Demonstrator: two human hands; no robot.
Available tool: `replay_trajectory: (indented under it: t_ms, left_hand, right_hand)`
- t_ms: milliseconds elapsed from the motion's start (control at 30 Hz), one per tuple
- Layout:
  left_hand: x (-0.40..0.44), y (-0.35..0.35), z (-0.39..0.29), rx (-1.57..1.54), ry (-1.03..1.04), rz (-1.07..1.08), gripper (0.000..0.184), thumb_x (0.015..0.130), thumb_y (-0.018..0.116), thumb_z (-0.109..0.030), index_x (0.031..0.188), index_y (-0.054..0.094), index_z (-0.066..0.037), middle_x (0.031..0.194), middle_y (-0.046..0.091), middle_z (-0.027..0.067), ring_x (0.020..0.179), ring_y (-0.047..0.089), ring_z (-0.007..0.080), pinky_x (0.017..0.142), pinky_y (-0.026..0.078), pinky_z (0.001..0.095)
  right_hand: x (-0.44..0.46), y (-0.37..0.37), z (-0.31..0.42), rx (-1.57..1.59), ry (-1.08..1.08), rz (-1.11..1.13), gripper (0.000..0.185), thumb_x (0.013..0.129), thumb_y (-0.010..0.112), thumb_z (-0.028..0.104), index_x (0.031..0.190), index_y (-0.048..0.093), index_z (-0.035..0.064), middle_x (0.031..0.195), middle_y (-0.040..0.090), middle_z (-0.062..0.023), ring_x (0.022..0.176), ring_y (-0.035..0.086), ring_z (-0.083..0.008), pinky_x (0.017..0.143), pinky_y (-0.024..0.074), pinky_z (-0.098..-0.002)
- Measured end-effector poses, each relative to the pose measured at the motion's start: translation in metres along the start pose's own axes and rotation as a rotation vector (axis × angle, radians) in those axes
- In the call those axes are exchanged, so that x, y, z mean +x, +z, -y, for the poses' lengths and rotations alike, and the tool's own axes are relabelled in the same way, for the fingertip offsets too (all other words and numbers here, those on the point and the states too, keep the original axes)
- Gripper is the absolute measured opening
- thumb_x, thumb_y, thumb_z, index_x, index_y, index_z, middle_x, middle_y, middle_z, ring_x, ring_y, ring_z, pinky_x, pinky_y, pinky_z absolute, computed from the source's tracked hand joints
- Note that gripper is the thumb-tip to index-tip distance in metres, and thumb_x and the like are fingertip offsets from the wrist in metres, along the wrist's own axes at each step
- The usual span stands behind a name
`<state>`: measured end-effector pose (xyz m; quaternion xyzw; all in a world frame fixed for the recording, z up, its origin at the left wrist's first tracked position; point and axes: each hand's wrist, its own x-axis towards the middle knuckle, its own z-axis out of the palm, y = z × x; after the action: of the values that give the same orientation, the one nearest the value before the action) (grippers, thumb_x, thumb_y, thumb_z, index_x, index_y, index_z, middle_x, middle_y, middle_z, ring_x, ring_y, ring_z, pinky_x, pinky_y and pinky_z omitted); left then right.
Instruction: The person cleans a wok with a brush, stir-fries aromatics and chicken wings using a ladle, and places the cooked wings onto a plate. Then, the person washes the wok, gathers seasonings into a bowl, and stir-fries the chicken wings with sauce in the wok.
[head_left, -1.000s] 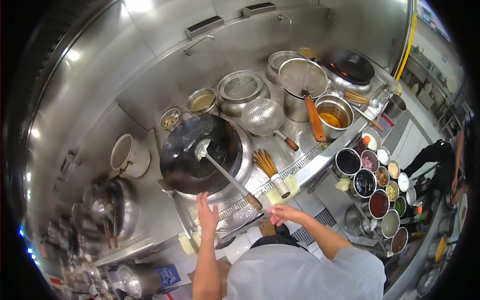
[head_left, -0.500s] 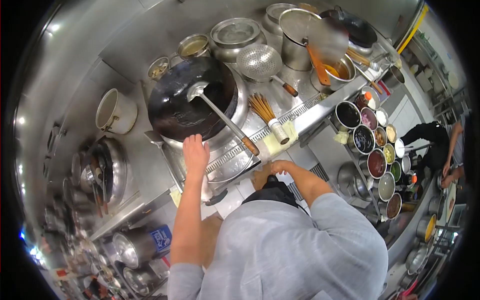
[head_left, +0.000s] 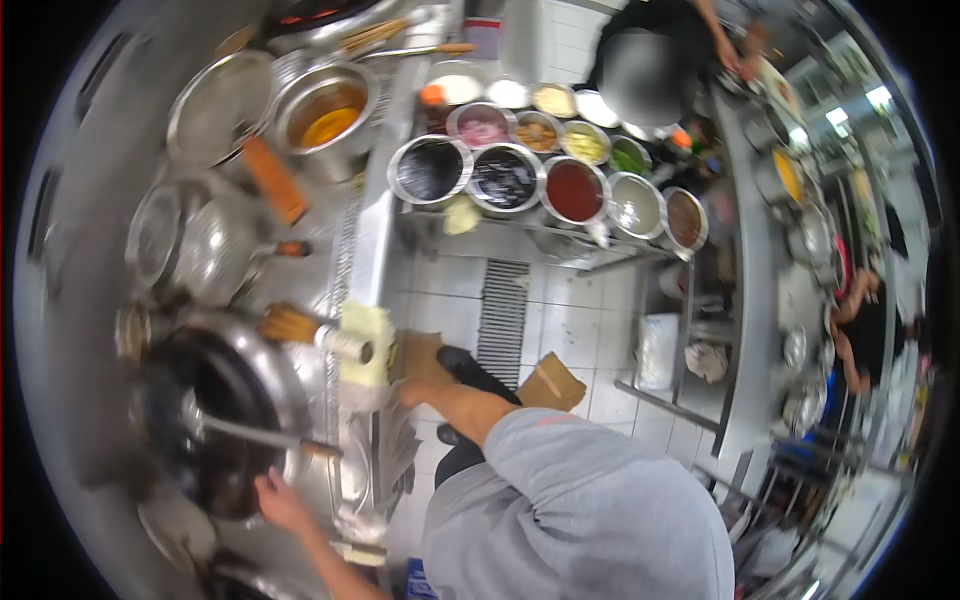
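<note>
My left hand (head_left: 280,502) is at the near rim of a dark wok (head_left: 215,470), its fingertips apart and no object visible in them. Whether it touches the rim I cannot tell. A ladle (head_left: 250,432) lies across the wok, its wooden handle end over the rim. My right hand (head_left: 412,391) is low beside the counter edge, just right of a pale yellow cloth (head_left: 366,335); its fingers are blurred. A bamboo brush (head_left: 290,325) and a small jar (head_left: 348,347) lie by the cloth.
Bowls of sauces and ingredients (head_left: 575,190) fill a rack ahead. A perforated skimmer (head_left: 222,250), a strainer (head_left: 220,108) and a pot of orange liquid (head_left: 328,115) stand beyond the wok. Cardboard (head_left: 552,383) lies on the floor. Co-workers (head_left: 870,330) are at the right.
The view has swung to the right, so the wok now shows at the lower left and the sauce bowls near the top middle. My right hand has moved beside the cloth.
</note>
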<state>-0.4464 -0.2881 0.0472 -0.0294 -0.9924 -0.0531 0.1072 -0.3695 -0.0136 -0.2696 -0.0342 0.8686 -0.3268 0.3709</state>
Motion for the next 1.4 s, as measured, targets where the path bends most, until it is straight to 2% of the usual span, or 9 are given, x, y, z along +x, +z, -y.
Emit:
replay_trajectory:
  t_ms: [100, 200, 333, 400, 533, 833, 900, 1000, 1400]
  left_hand:
    - [-0.002, 0.003, 0.005, 0.078, 0.009, 0.028, 0.036, 0.094, 0.059, -0.039, 0.087, 0.06, -0.004, 0.076, 0.066, 0.0194, 0.069, 0.062, 0.0399, 0.06, 0.046, 0.0483]
    - [-0.004, 0.014, 0.027, 0.018, 0.017, -0.005, 0.04, 0.094, 0.058, -0.043, 0.085, 0.056, -0.004, 0.071, 0.06, 0.0212, 0.064, 0.055, 0.0417, 0.059, 0.041, 0.0503]
    - [-0.021, -0.03, -0.017, 0.056, 0.085, -0.013, 0.036, 0.094, 0.059, -0.036, 0.086, 0.067, -0.002, 0.076, 0.067, 0.0164, 0.064, 0.063, 0.0334, 0.057, 0.049, 0.0439]
    - [-0.027, -0.028, -0.006, 0.034, 0.16, -0.113, 0.046, 0.092, 0.06, -0.045, 0.079, 0.064, -0.001, 0.069, 0.065, 0.0173, 0.058, 0.061, 0.0366, 0.055, 0.048, 0.045]
    - [-0.026, -0.005, 0.036, -0.071, 0.106, -0.003, 0.038, 0.093, 0.062, -0.04, 0.081, 0.057, -0.004, 0.07, 0.06, 0.0197, 0.06, 0.053, 0.0381, 0.057, 0.041, 0.0475]
    - [-0.028, -0.031, 0.042, 0.013, 0.12, -0.106, 0.03, 0.082, 0.073, -0.024, 0.07, 0.055, -0.004, 0.062, 0.056, 0.0157, 0.059, 0.055, 0.0349, 0.056, 0.043, 0.0453]
    - [-0.032, -0.038, 0.043, 0.024, 0.123, -0.124, 0.031, 0.081, 0.075, -0.025, 0.069, 0.055, -0.005, 0.062, 0.055, 0.0152, 0.06, 0.056, 0.0357, 0.057, 0.042, 0.0461]
    - [-0.047, -0.048, 0.043, 0.05, 0.128, -0.095, 0.034, 0.08, 0.075, -0.025, 0.067, 0.052, -0.005, 0.062, 0.053, 0.015, 0.061, 0.053, 0.0361, 0.058, 0.04, 0.0472]
    - [-0.1, -0.078, 0.037, 0.094, 0.131, -0.044, 0.035, 0.078, 0.076, -0.026, 0.065, 0.05, -0.006, 0.062, 0.051, 0.013, 0.061, 0.051, 0.0351, 0.06, 0.038, 0.0453]
  right_hand:
    - [-0.015, -0.004, -0.012, 0.201, 0.232, -0.189, 0.028, 0.08, 0.057, 0.014, 0.099, 0.074, 0.0057, 0.107, 0.07, -0.0178, 0.102, 0.067, -0.0336, 0.085, 0.0537, -0.0466]
    - [-0.027, -0.004, -0.015, 0.327, 0.229, -0.363, 0.022, 0.074, 0.061, 0.02, 0.074, 0.072, 0.0009, 0.097, 0.07, -0.0196, 0.091, 0.068, -0.0338, 0.075, 0.0543, -0.0456]
    - [0.022, 0.037, -0.006, 0.732, 0.18, -0.791, 0.03, 0.082, 0.053, 0.017, 0.104, 0.068, 0.0038, 0.101, 0.068, -0.0208, 0.106, 0.061, -0.0354, 0.086, 0.0502, -0.0445]
    - [0.021, 0.045, 0.025, 1.108, 0.313, -0.965, 0.028, 0.083, 0.052, 0.015, 0.101, 0.07, 0.0046, 0.104, 0.068, -0.0209, 0.102, 0.062, -0.036, 0.085, 0.0508, -0.0443]
    - [0.039, 0.061, 0.048, 1.379, 0.468, -0.754, 0.022, 0.08, 0.056, 0.013, 0.097, 0.069, 0.0046, 0.098, 0.069, -0.0196, 0.088, 0.064, -0.0375, 0.078, 0.0507, -0.0455]
    - [0.104, 0.149, 0.001, 0.773, -0.094, -0.534, 0.04, 0.083, 0.06, 0.035, 0.107, 0.069, 0.0037, 0.106, 0.067, -0.0248, 0.098, 0.064, -0.0397, 0.087, 0.0492, -0.0479]
    - [0.047, 0.087, 0.033, 1.133, 0.162, -0.089, 0.034, 0.087, 0.063, 0.03, 0.111, 0.068, 0.0061, 0.1, 0.07, -0.0171, 0.094, 0.067, -0.0314, 0.069, 0.0556, -0.0475]
    - [0.057, 0.124, 0.024, 1.482, 0.007, 0.396, 0.041, 0.088, 0.065, 0.026, 0.125, 0.059, 0.0099, 0.105, 0.068, -0.0122, 0.094, 0.067, -0.0286, 0.07, 0.0588, -0.0495]
    - [0.084, 0.208, 0.037, 1.552, 0.269, 0.208, 0.029, 0.089, 0.064, 0.03, 0.112, 0.067, 0.0118, 0.106, 0.068, -0.009, 0.093, 0.065, -0.0302, 0.082, 0.0535, -0.0443]
